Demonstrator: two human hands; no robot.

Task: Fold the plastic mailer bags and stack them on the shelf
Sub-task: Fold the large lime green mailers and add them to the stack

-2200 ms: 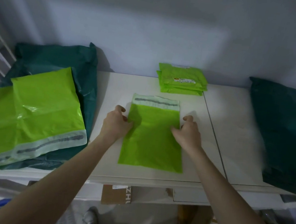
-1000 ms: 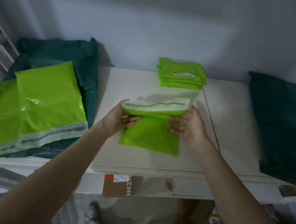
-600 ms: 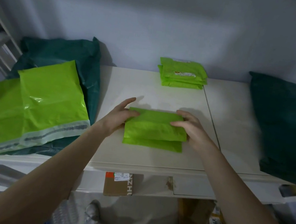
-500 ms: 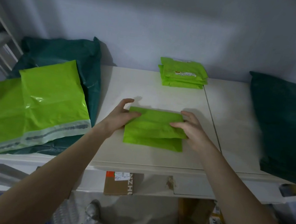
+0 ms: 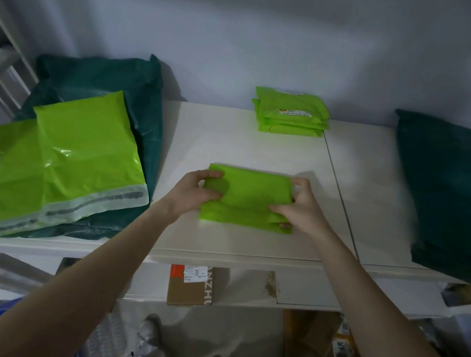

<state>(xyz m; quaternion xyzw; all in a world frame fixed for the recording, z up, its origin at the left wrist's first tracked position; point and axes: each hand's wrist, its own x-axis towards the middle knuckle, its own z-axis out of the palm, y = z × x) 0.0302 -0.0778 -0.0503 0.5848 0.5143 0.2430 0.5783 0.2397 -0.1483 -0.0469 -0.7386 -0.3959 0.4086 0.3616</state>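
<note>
Folded lime-green plastic mailer bag (image 5: 248, 199) lies flat on the white shelf (image 5: 232, 145), long axis running left to right. The left hand (image 5: 193, 192) pinches its left end; the right hand (image 5: 299, 209) pinches its right end. A stack of folded lime-green mailers (image 5: 290, 113) sits behind, against the wall.

Pale cream shelf (image 5: 232, 145) carrying a folded lime mailer (image 5: 248, 198) mid-surface, a stack of folded lime mailers (image 5: 290, 116) at the back wall, dark green bags (image 5: 100, 79) far left under flat lime ones, another dark green bag (image 5: 459, 196) far right.
</note>
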